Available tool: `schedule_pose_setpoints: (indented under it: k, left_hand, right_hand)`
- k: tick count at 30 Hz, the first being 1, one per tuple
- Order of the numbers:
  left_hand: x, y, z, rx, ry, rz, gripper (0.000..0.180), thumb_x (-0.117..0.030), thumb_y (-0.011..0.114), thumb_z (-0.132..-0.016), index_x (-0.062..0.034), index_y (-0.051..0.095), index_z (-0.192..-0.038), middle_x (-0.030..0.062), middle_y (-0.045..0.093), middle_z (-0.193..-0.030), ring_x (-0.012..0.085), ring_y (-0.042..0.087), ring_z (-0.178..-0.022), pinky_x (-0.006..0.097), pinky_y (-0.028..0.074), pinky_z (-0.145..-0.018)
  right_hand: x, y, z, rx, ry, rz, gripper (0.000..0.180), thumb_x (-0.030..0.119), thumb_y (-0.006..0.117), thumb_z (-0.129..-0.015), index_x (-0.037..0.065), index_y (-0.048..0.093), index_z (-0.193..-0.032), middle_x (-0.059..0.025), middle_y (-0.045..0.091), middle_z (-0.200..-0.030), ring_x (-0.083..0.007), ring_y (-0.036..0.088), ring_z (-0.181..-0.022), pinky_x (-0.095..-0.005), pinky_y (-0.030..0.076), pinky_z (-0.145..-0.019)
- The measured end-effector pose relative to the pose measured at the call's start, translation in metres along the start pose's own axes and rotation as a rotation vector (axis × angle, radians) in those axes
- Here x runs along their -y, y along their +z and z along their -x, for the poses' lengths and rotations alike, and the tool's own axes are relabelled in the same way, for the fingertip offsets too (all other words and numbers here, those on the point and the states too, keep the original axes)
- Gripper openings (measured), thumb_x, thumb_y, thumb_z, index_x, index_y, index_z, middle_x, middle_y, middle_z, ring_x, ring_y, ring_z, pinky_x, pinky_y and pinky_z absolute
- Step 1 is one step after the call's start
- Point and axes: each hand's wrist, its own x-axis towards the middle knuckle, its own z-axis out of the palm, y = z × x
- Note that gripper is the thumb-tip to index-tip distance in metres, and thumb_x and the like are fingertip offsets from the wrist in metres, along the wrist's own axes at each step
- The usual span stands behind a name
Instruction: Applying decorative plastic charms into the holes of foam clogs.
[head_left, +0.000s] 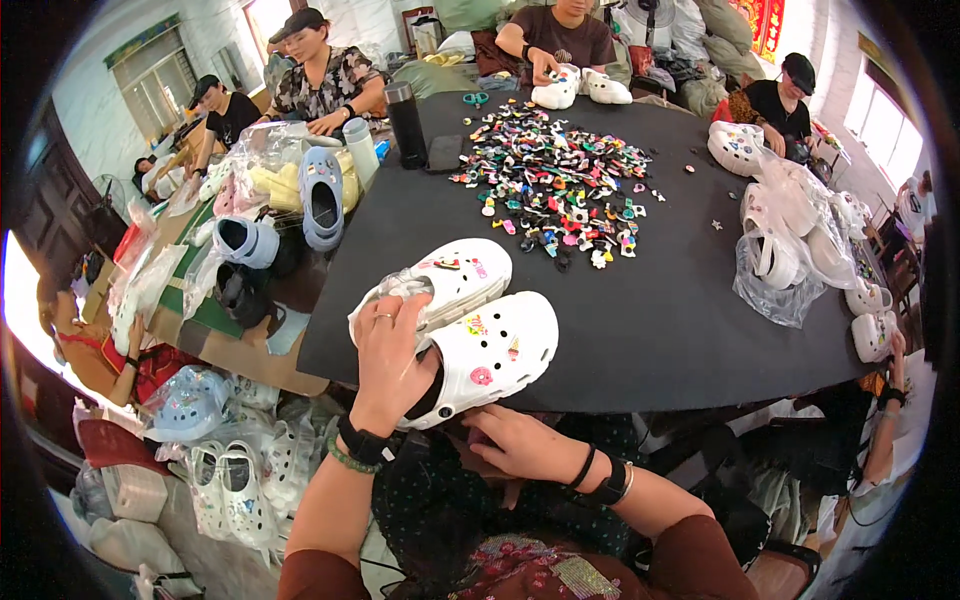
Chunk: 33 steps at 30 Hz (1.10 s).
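Note:
A pair of white clogs sits side by side at the near left edge of the black table, toes pointing away to the right. My left hand [392,345] is closed on the clogs, its fingers reaching into their foot openings. Small colourful charms are set in the tops of both the nearer clog [510,350] and the farther clog [465,262]. My right hand [515,440] is just below the nearer clog, at the table's edge. Its fingers are curled, and what they hold, if anything, is hidden.
A large heap of colourful charms [560,170] covers the middle of the black table [660,330]. Bagged white clogs [790,240] lie at the right. A dark bottle [405,125] and a phone [445,152] stand back left. Co-workers sit around; bagged clogs [240,490] lie lower left.

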Motion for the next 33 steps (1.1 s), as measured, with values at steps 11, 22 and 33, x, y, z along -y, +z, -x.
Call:
schedule_pose_setpoints:
  k: [11,22,33]
  left_hand:
    - [-0.008,-0.003,0.001,0.0,0.056,0.016,0.029,-0.005,0.072,-0.066,-0.012,0.068,-0.094,0.0053,0.052,-0.089,0.0281,0.051,-0.099,0.043,0.035,-0.091]
    - [-0.011,-0.003,0.001,-0.067,0.067,0.001,0.03,-0.001,0.067,-0.066,-0.0097,0.069,-0.094,0.0068,0.052,-0.086,0.0299,0.051,-0.093,0.045,0.037,-0.09]
    - [-0.007,0.003,0.003,-0.108,0.081,0.012,0.037,0.003,0.068,-0.06,-0.009,0.069,-0.095,0.0061,0.051,-0.084,0.0286,0.051,-0.092,0.041,0.035,-0.089]
  right_hand:
    - [0.017,-0.064,0.021,0.068,-0.03,0.093,0.026,0.016,0.062,-0.089,0.002,0.06,-0.11,-0.0166,0.064,-0.101,-0.035,0.062,-0.097,-0.0412,0.051,-0.085]
    - [-0.033,-0.179,0.003,-0.363,0.204,0.214,0.015,0.012,0.066,-0.086,0.001,0.066,-0.095,-0.0148,0.068,-0.079,-0.0244,0.066,-0.069,-0.0332,0.052,-0.065]
    - [-0.128,-0.19,-0.073,-0.459,0.289,0.4,0.03,0.025,0.078,-0.078,0.002,0.061,-0.087,-0.0141,0.068,-0.083,-0.0305,0.066,-0.079,-0.0386,0.052,-0.072]
